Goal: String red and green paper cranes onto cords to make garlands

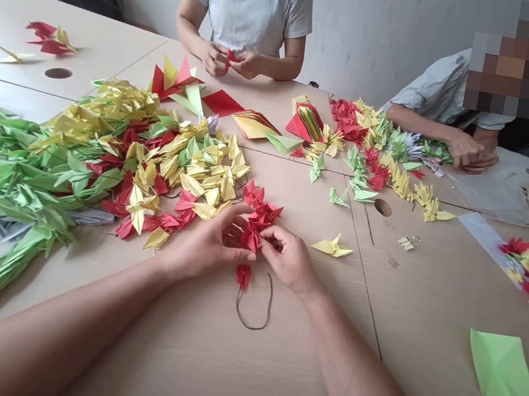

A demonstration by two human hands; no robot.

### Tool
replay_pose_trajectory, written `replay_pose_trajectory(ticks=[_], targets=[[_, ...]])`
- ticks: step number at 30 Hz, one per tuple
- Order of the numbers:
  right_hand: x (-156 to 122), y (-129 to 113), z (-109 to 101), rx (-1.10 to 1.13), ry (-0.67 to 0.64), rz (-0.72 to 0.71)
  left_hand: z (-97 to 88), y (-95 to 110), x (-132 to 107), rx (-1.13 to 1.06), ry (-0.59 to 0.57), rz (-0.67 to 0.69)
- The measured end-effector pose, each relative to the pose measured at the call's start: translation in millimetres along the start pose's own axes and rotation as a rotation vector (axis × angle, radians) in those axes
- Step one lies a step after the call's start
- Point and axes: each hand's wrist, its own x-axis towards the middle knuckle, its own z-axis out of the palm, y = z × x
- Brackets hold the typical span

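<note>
My left hand [213, 243] curls around the left side of a strung bunch of red folded paper cranes [262, 214], its thumb below them. From the other side my right hand [289, 259] pinches a wing or tip of the lowest crane in that bunch between thumb and fingertips. Just below my hands a single red paper crane [242, 277] sits on a dark thread [250, 327], which loops on the table toward me. To the right of my right hand lies a loose yellow paper crane [333, 246].
Strung green cranes [7, 162] and yellow cranes [106, 111] heap at the left. Another string [399, 180] stretches across the right back. A green sheet [503, 373] lies right. Opposite, one person [246, 6] folds red paper; another person's hands [472, 152] rest at right.
</note>
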Motion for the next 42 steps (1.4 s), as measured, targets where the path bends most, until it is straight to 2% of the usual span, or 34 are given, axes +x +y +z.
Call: replay_pose_trajectory(ticks=[10, 18, 28, 37, 42], targets=[[-0.1, -3.4, -0.3, 0.001, -0.007, 0.049, 3.3, 1.8, -2.0, 0.094, 0.026, 0.104], [-0.6, -2.3, -1.7, 0.043, -0.030, 0.072, 2.2, 2.1, -1.4, 0.027, 0.070, 0.032], [-0.1, 0.8, -2.6, 0.202, -0.079, 0.115, -0.7, 2.4, 4.0, -0.122, 0.003, 0.001], [-0.4, -0.7, -4.6, 0.153, -0.109, 0.128, -1.4, 5.2, 1.6, -0.133, -0.044, 0.003], [-1.7, -3.6, -3.8, 0.152, -0.100, 0.139, 1.8, 3.5, -2.5, -0.064, 0.004, 0.020]])
